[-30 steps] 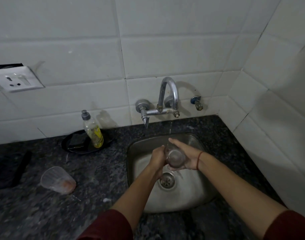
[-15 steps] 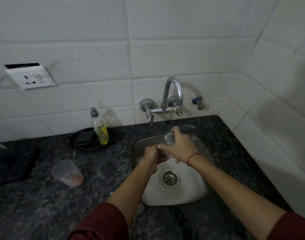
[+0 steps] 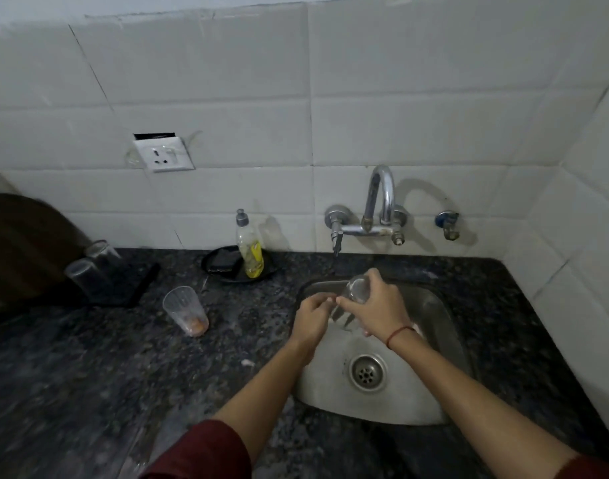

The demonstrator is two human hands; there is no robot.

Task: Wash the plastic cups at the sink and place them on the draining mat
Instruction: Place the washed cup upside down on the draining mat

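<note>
Speckled dark granite counter [image 3: 88, 375] runs under glossy white wall tiles, with a rounded stainless steel sink [image 3: 444, 326] set into it. Over the basin, your right hand [image 3: 375, 305] wraps around a clear plastic cup [image 3: 356, 288], tilted with its base up. Your left hand [image 3: 311, 318] is curled at its lower end. Another clear ribbed cup with orange residue [image 3: 185, 311] stands upright on the counter, left of the sink.

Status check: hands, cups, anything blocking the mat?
Right hand grips clear cup over sink, left hand at its rim. Dirty cup waits on counter. Two cups inverted on mat. Path clear.
</note>
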